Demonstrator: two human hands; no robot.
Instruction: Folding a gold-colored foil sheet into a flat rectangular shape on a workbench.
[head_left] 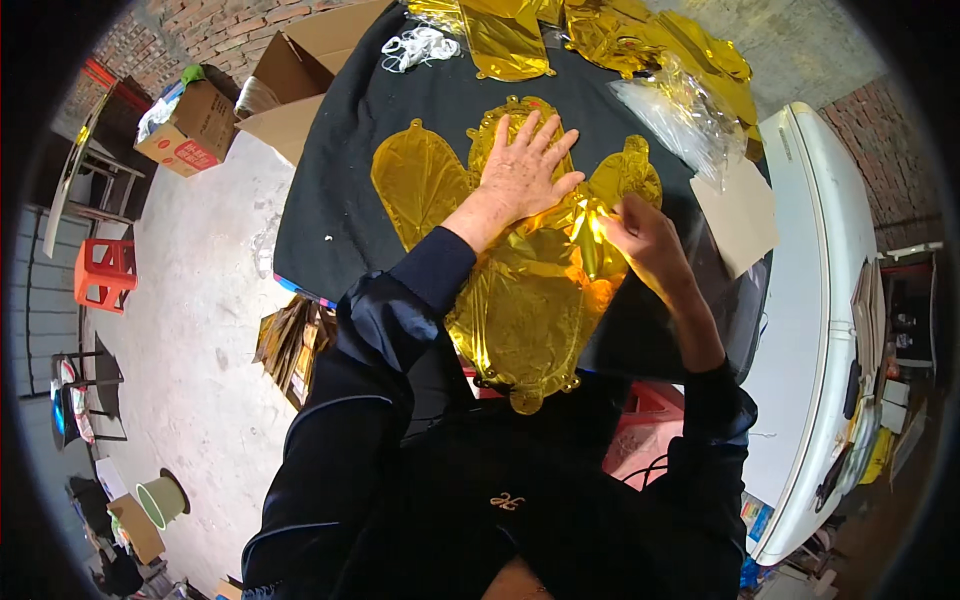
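The person wears a dark top, black over the front, with a small, curly, gold-toned emblem at its middle. The left sleeve is navy and glossy (it catches the light in soft folds) and finishes in a wide, matte, dark cuff. The right sleeve, equally dark, ends partway up the forearm. Thin, paler blue piping edges the left side. Both the left hand and right hand are bare.

Brick wall, pale floor
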